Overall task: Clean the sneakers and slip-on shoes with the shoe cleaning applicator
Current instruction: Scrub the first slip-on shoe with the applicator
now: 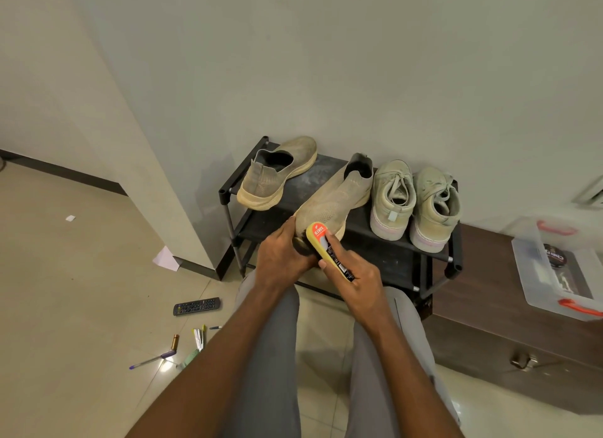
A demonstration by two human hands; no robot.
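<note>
The yellow shoe cleaning applicator with a red label (328, 246) is an elongated bar, its long axis slanting from the front edge of the black metal shoe rack (401, 261) up toward the rack's back left corner, label end foremost. The right hand (359, 281) grips it, fingers (336, 245) curled round it, pressing it on the toe of the beige knit slip-on shoe (332, 202), which points toward the rack's front edge. The left hand (282, 254) clasps that toe, fingers wrapped around it.
</note>
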